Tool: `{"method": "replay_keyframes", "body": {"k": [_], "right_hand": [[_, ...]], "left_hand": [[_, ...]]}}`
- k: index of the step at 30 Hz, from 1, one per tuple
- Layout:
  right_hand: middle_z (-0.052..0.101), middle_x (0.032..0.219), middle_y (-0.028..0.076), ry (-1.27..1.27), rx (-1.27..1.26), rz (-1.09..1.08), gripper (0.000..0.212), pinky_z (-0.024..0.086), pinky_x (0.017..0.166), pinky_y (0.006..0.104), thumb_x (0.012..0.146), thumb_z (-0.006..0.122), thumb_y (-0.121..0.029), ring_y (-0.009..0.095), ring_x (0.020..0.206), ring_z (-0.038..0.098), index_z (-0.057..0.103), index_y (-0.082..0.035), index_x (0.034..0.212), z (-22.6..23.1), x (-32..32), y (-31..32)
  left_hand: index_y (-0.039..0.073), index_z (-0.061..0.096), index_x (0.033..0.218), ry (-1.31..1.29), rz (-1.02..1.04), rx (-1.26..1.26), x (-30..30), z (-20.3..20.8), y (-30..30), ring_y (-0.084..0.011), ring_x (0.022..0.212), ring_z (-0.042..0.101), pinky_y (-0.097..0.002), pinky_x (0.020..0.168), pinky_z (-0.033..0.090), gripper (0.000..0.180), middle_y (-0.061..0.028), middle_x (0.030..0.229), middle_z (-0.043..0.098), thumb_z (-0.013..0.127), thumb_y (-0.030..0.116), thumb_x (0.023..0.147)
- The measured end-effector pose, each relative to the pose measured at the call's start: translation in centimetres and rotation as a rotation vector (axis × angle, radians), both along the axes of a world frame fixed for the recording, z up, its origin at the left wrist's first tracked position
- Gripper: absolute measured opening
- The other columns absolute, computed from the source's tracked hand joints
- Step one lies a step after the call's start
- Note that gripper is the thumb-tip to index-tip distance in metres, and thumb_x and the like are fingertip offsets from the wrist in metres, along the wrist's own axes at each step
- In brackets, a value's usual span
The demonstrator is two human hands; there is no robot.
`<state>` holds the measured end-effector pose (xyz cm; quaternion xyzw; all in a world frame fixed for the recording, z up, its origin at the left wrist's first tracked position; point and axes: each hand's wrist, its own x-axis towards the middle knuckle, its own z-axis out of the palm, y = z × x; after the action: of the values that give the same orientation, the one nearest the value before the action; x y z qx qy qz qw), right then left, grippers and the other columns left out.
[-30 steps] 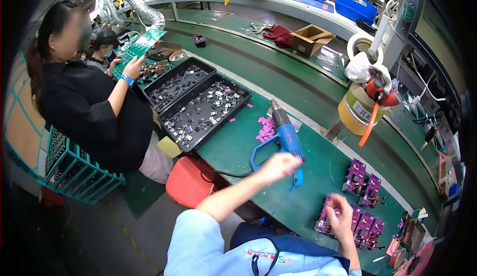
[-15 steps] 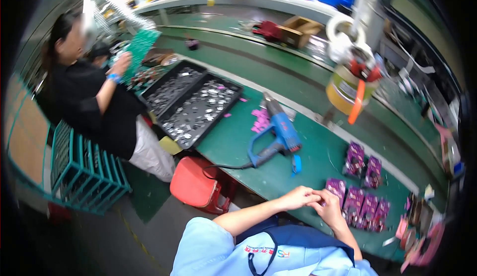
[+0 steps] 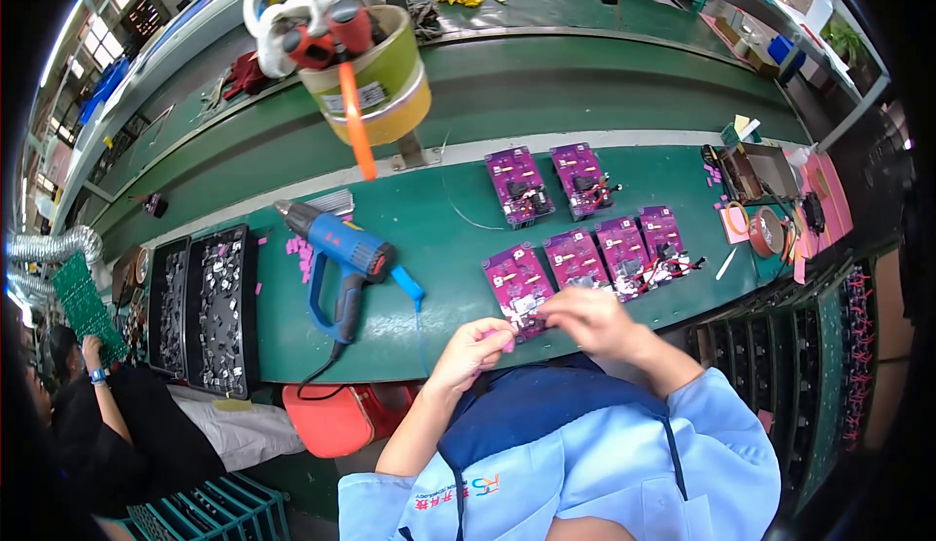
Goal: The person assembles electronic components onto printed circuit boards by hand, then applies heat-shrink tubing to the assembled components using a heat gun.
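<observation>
My left hand [image 3: 472,354] is closed at the table's front edge, a small pink piece [image 3: 508,344] pinched at its fingertips. Just right of it, my right hand [image 3: 597,323] reaches over the lower end of a purple circuit board [image 3: 518,278]. Its fingers are drawn together near the board's components; what they hold, if anything, is too small to make out. Beside this board lie more purple boards in a row, among them one [image 3: 577,256] partly behind my right hand. Two others, a left one [image 3: 519,182] and a right one [image 3: 583,178], lie farther back.
A blue heat gun [image 3: 343,249] lies to the left, near scattered pink pieces [image 3: 304,256]. Black trays [image 3: 252,346] of small parts stand beyond it. A bucket [image 3: 375,83] hangs above the back edge. A co-worker [image 3: 127,424] holds a green board [image 3: 88,297] at far left.
My view has swung to the right. My hands, together before, are now apart: the left holds the pink piece, and the right is over the nearest board.
</observation>
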<state>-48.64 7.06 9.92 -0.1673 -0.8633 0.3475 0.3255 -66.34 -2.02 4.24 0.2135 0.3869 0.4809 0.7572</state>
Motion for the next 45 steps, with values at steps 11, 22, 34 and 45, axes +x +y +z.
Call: {"method": "replay_keyframes", "body": {"k": [11,22,34,45], "right_hand": [[0.057,0.065,0.011,-0.339,-0.227,-0.105,0.012,0.044,0.056,0.0264,0.07,0.057,-0.007,0.016,0.06,0.056,0.053,0.002,0.078,3.2,2.2,12.1],[0.056,0.064,0.013,-0.338,-0.182,-0.114,0.014,0.043,0.056,0.0318,0.071,0.055,-0.011,0.024,0.059,0.056,0.056,0.001,0.079,-0.2,-1.4,15.7],[0.057,0.067,0.015,-0.418,0.044,-0.14,0.017,0.044,0.057,0.0349,0.07,0.058,-0.011,0.028,0.064,0.057,0.056,0.0,0.082,-0.2,-2.1,14.7],[0.056,0.068,0.012,-0.472,0.539,-0.108,0.012,0.045,0.055,0.0367,0.067,0.055,-0.012,0.027,0.063,0.057,0.05,0.0,0.069,-1.5,-3.5,14.4]], "left_hand": [[0.006,0.048,0.078,0.028,0.232,-0.006,-0.3,-0.8,5.1,-0.0004,0.039,0.027,-0.0143,0.034,0.018,0.008,0.0023,0.057,0.043,0.049,0.013,0.08],[0.003,0.051,0.086,0.089,0.297,0.035,1.0,-0.4,8.8,-0.0001,0.041,0.031,-0.0125,0.035,0.021,0.011,-0.0007,0.064,0.049,0.051,0.011,0.079],[0.001,0.057,0.09,0.405,0.371,0.105,1.3,0.5,10.9,0.0012,0.046,0.036,-0.0137,0.04,0.026,0.017,-0.0019,0.069,0.058,0.055,0.01,0.076],[0.005,0.059,0.084,1.174,0.502,0.47,0.9,0.8,13.6,-0.0167,0.066,0.058,-0.0255,0.06,0.045,0.014,-0.0089,0.076,0.06,0.056,0.012,0.073]]}}
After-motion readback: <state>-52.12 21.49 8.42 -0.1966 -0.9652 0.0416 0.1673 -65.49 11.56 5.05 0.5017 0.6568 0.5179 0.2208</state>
